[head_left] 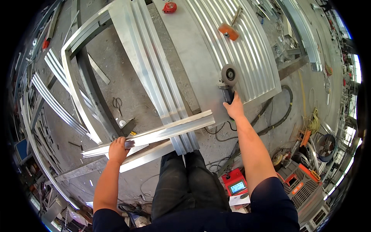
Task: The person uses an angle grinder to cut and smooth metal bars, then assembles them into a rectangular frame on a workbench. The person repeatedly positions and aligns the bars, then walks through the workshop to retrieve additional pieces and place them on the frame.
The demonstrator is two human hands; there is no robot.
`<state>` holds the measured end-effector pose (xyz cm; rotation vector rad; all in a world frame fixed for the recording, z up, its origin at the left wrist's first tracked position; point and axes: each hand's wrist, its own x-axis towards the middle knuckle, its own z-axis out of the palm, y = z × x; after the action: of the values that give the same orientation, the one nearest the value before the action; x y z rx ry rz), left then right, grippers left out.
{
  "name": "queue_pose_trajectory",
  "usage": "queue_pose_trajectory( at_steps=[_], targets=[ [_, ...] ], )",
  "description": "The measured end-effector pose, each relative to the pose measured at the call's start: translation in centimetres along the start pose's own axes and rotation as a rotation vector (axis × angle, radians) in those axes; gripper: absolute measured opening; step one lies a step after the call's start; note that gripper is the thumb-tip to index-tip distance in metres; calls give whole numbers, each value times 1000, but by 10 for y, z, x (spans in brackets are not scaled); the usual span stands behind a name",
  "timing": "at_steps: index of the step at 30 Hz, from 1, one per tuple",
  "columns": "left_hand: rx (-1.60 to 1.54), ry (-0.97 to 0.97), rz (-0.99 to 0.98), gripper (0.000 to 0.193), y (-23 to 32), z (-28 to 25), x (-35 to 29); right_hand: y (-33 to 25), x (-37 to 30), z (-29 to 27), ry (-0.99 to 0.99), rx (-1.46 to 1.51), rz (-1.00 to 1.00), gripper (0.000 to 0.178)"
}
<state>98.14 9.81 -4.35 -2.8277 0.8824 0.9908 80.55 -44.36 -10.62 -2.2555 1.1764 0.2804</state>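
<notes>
Aluminium profile (154, 135) lies crosswise over the long ribbed extrusion (154, 73), its long axis running left to right; the left hand (118, 149) is closed around its near-left end. Right hand (234, 108), farther right, grips an angle grinder (228, 83) over the corrugated sheet (239, 46).

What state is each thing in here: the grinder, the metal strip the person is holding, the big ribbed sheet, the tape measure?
Angle grinder: gripped in right hand, disc resting over the sheet; spinning or not, cannot tell.
Aluminium strip: lying crosswise, left hand closed on its end.
Ribbed sheet: lying flat.
Red tape measure: lying on the sheet's far end.
</notes>
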Motion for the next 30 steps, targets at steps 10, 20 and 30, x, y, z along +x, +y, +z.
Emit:
queue_pose_trajectory(
  at_steps=[10,20,30],
  targets=[
    [-126,80,-286,53,71,-146,-34,-19,-115,7,221,516,-55,52],
    [-1086,560,13,36,60,-267,-53,-188,-243,67,-949,589,-537,73],
    [-1598,631,-252,55,-62,-232,-28,-318,-278,103,-868,669,-505,64]
  ],
)
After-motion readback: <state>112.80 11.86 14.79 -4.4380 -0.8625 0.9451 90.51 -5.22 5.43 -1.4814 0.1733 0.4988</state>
